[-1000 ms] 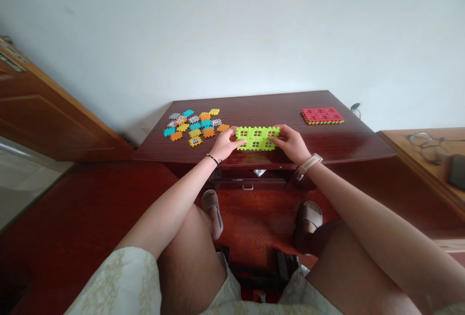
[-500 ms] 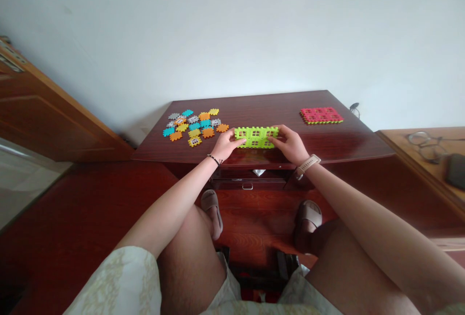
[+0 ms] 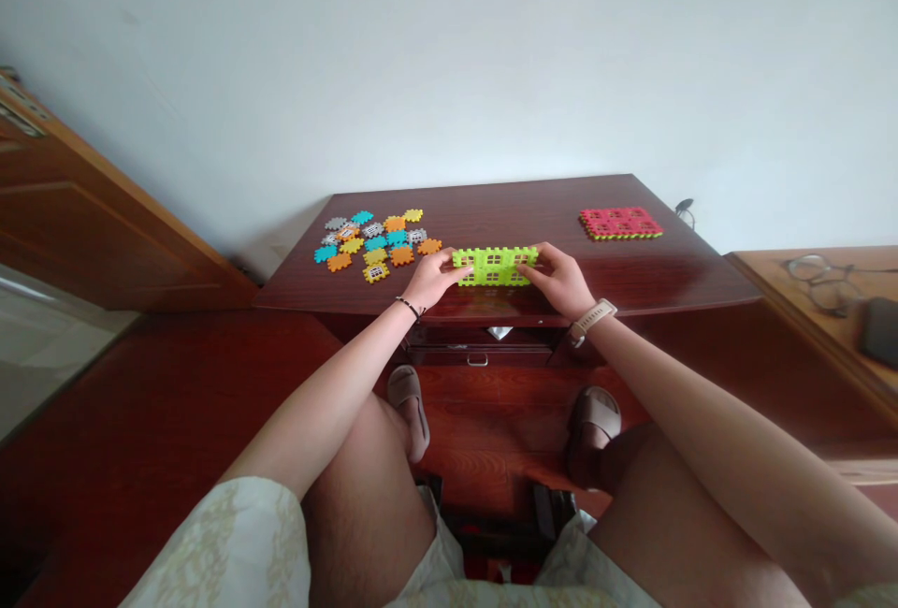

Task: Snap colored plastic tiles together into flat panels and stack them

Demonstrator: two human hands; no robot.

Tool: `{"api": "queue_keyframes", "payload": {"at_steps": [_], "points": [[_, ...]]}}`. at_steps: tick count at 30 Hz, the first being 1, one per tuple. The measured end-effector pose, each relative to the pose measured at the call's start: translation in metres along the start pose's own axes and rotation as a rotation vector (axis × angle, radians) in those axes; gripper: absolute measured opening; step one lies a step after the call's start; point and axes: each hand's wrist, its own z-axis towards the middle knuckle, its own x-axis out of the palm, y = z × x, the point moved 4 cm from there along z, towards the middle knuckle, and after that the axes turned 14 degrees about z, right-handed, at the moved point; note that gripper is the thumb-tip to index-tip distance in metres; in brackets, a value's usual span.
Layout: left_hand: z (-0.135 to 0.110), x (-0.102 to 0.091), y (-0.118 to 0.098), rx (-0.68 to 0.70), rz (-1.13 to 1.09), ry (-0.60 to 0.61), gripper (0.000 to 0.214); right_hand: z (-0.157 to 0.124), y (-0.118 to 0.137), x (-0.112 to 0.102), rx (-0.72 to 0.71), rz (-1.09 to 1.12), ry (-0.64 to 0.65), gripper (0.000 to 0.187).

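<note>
— Two hands on my screen. Talk me through the left hand (image 3: 436, 279) first.

— It's curled over one end of the lime-green panel (image 3: 495, 267), fingers on top. From here I cannot tell where the thumb sits. The right hand (image 3: 557, 281) mirrors it on the other end, fingers bent inward, with a pale-strapped wristwatch (image 3: 593, 321) just behind it. Neither hand is spread.

— Where's the panel?

— Between them, near the front edge of the bench (image 3: 533, 215). I cannot tell whether it's resting flat or barely raised. It shows two rows of little windows.

— Any handling advice?

— I'd keep the pressure equal from both ends, with fingers clear of the windows. A joined panel like that would likely flex at its seams if squeezed from one side.

— What's around it?

— Loose coloured tiles (image 3: 371, 243) lie heaped at ten o'clock from the left hand. A red panel (image 3: 621, 223) sits at two o'clock from the right hand.

— Containers?

— One: a drawer (image 3: 484, 348) at six o'clock under the bench, with a silvery scrap (image 3: 499, 333) showing at its top. I cannot see anything else inside.
</note>
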Motion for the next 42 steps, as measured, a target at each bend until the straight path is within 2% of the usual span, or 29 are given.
{"api": "queue_keyframes", "payload": {"at_steps": [7, 12, 19, 24, 27, 38, 42], "points": [[0.001, -0.004, 0.004, -0.017, -0.01, 0.015, 0.046, -0.001, 0.004, 0.002, 0.019, -0.069, 0.019, 0.048], [-0.001, -0.004, -0.002, -0.01, 0.01, 0.007, 0.044, -0.001, 0.001, 0.001, 0.019, -0.075, 0.021, 0.052], [-0.001, -0.006, -0.003, -0.029, 0.065, 0.007, 0.046, -0.001, 0.002, 0.0, 0.009, -0.128, 0.022, 0.051], [-0.001, -0.005, -0.001, -0.038, 0.032, 0.036, 0.049, -0.001, 0.001, 0.001, 0.017, -0.118, 0.035, 0.052], [-0.001, -0.005, -0.001, -0.047, 0.019, 0.015, 0.048, -0.001, 0.003, 0.002, 0.012, -0.12, 0.028, 0.048], [0.003, 0.014, -0.012, -0.003, -0.015, 0.066, 0.043, 0.004, 0.0, 0.008, 0.081, -0.074, 0.092, 0.054], [0.005, 0.015, -0.01, -0.002, -0.014, 0.072, 0.045, 0.007, -0.004, 0.008, 0.121, -0.025, 0.107, 0.055]]}}
